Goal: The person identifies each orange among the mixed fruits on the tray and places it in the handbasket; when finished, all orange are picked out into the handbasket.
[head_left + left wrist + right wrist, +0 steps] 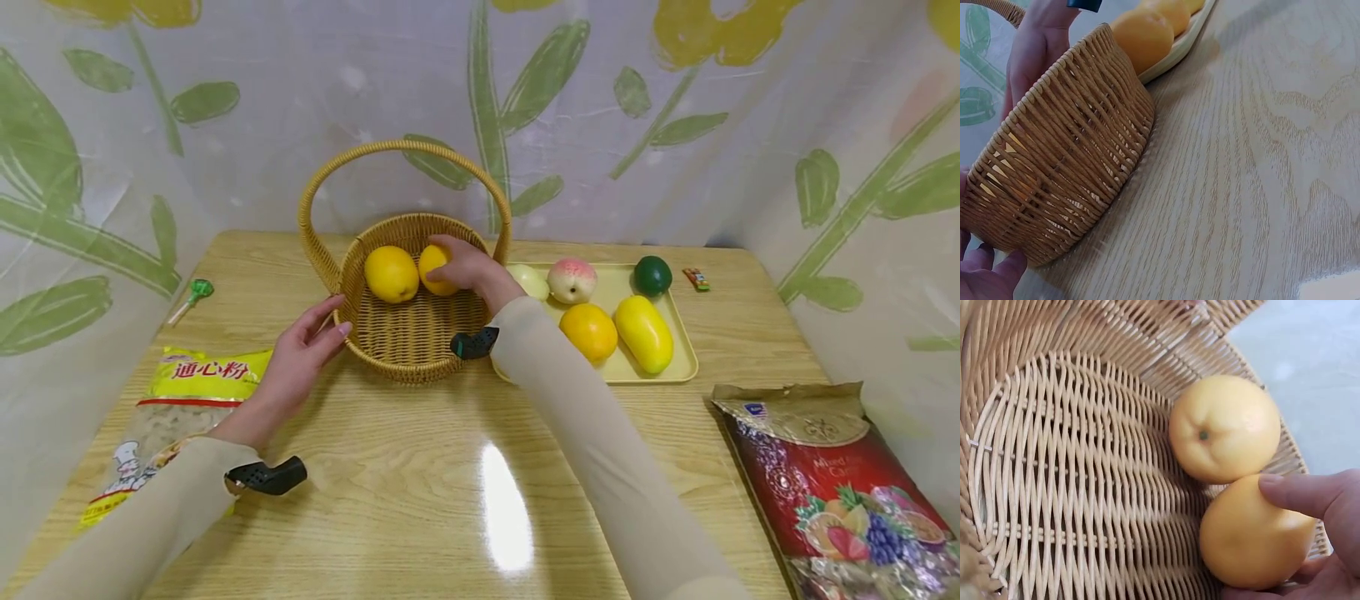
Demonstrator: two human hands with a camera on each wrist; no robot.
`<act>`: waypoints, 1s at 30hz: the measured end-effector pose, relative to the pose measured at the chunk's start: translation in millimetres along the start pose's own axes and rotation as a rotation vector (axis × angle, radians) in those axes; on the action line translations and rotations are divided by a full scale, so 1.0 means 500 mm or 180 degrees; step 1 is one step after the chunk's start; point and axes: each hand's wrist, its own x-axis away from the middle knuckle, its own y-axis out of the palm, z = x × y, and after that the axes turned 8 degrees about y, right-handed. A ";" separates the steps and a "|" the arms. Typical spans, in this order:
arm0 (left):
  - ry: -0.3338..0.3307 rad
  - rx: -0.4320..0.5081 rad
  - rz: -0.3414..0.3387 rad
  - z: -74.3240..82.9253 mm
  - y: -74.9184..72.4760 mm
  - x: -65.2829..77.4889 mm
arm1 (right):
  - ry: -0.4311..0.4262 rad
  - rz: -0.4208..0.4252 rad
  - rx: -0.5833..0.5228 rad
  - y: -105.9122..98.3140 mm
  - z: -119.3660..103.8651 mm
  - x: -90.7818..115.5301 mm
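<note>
Plainly, orange (1250, 540) in right hand (472, 265).

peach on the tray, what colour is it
The peach is pale cream with a pink blush across its upper part; it shows best in the head view.

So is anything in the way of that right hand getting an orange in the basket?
No, nothing visible: the right hand is holding one orange inside the basket, touching it directly. The other orange sits beside it, not in between.
</note>
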 end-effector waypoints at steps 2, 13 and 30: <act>0.0015 0.0002 -0.0009 0.000 0.000 0.001 | -0.0013 -0.0034 0.0107 -0.003 -0.001 -0.001; 0.0049 -0.0007 -0.0008 -0.004 -0.001 0.001 | 0.0030 0.0068 0.0282 -0.011 -0.005 -0.001; 0.0052 -0.0057 -0.0043 -0.001 -0.002 -0.003 | -0.0901 0.0323 0.1213 -0.041 -0.041 0.098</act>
